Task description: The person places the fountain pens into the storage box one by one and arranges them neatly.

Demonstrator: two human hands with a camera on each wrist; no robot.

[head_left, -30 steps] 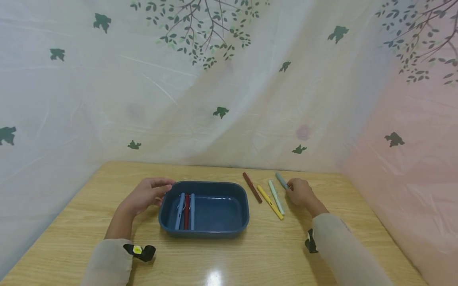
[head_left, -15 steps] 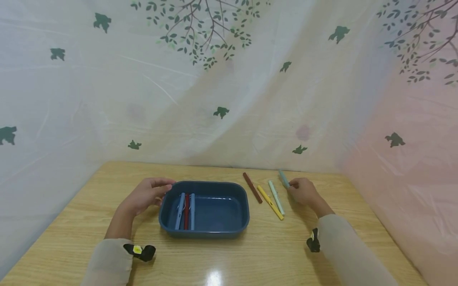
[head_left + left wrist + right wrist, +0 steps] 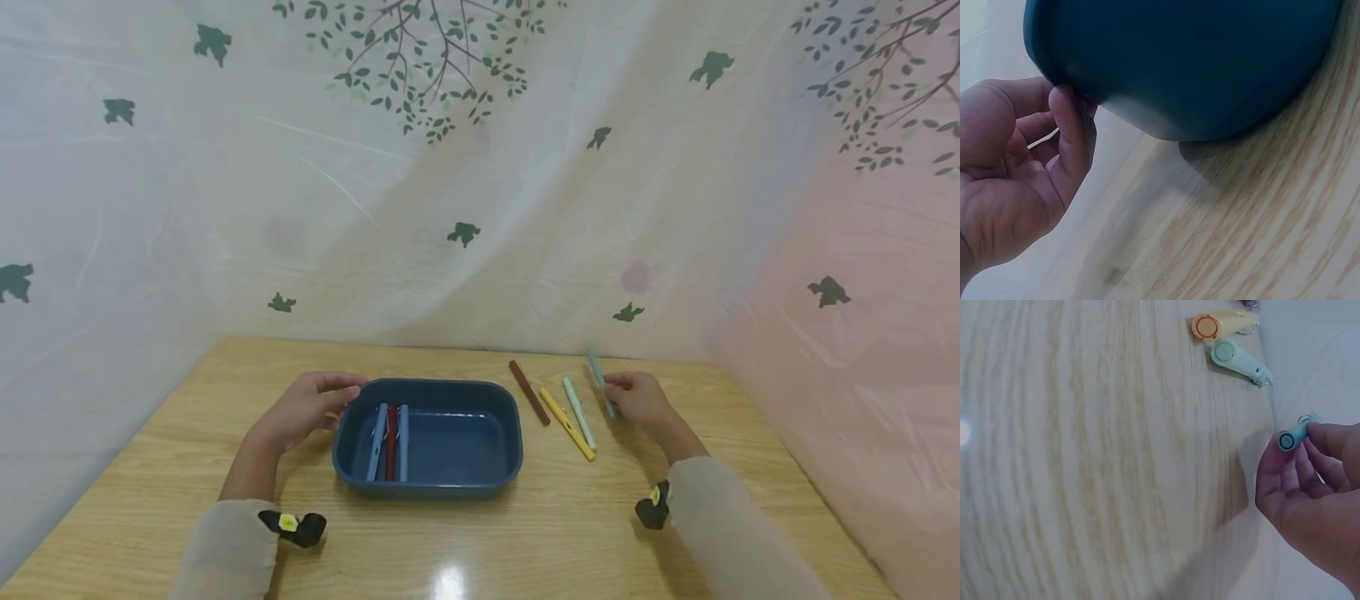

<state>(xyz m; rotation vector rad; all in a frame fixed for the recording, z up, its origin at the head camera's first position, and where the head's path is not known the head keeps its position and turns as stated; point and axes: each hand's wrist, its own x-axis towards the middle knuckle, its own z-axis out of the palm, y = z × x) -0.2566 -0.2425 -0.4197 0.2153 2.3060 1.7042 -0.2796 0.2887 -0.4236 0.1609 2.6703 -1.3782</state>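
Observation:
My right hand (image 3: 637, 402) pinches a grey-teal pen (image 3: 593, 365) between thumb and fingers at the right of the table. In the right wrist view its round end (image 3: 1287, 440) faces the camera, above the tabletop. Left of it lie a mint pen (image 3: 578, 412), a yellow pen (image 3: 566, 423) and a brown pen (image 3: 528, 393). My left hand (image 3: 306, 408) holds the upper left corner of a dark blue box (image 3: 427, 492), its thumb and fingertips at the rim in the left wrist view. Inside, two blue pens (image 3: 377, 446) flank a red pen (image 3: 391, 450) on the left side.
The wooden table (image 3: 480, 550) ends at the back against a pale curtain (image 3: 420, 275) printed with leaves and birds. A pinkish curtain (image 3: 840, 392) hangs along the right edge. The box's right part shows its bare floor.
My right hand has moved slightly right and lifted the grey-teal pen, which now stands steeper with its lower end showing below my fingers. The left hand and box stay put.

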